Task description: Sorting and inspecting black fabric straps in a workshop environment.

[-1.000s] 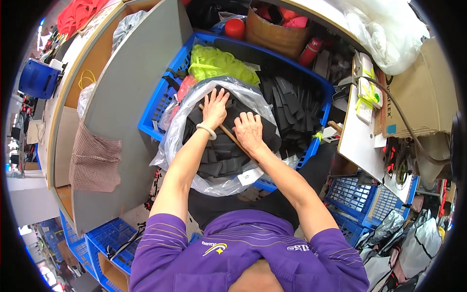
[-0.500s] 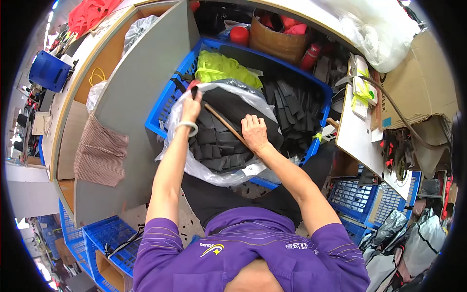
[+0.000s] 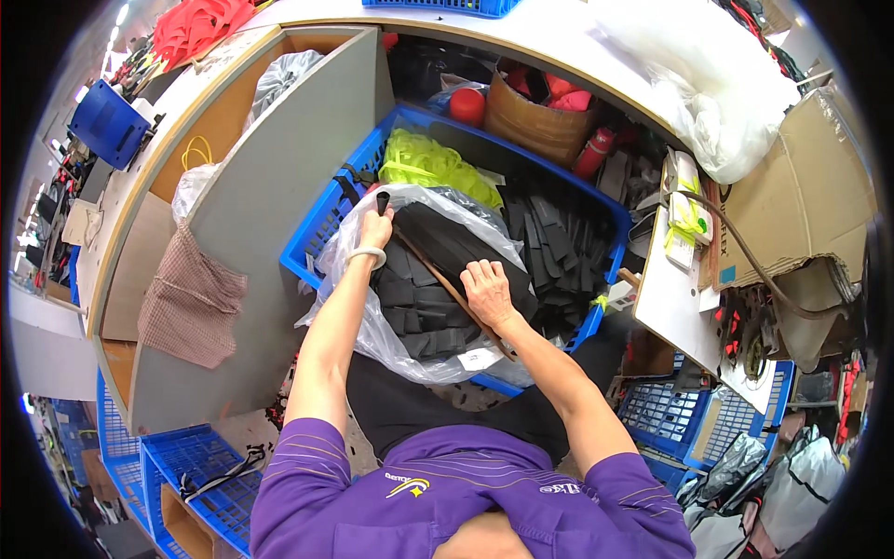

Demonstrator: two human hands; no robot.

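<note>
A blue plastic basket [image 3: 296, 244] stands before me, with a clear plastic bag [image 3: 337, 312] opened out inside it. Many cut black fabric strips [image 3: 410, 321] lie stacked in the bag. Across them runs a long black fabric piece [image 3: 442, 238] with a thin brown edge or strip [image 3: 436, 272] along its near side. My left hand [image 3: 375, 230] is closed round the upper left end of the black piece, and a dark tip sticks out above the fist. Fingers bent, my right hand [image 3: 487, 293] presses on the lower part of this piece; its fingertips partly hide the grip.
Neon yellow fabric [image 3: 433, 168] and loose black strips [image 3: 559, 242] fill the basket's far side. Behind it stand a cardboard box [image 3: 535, 121] and a red bottle [image 3: 593, 152]. A grey panel [image 3: 270, 214] rises on the left; a white board [image 3: 675, 279] juts in on the right.
The brown edge now shows past my right hand toward the lower right, where it ended at the hand before. Both hands keep their hold. The whole view has shifted slightly.
</note>
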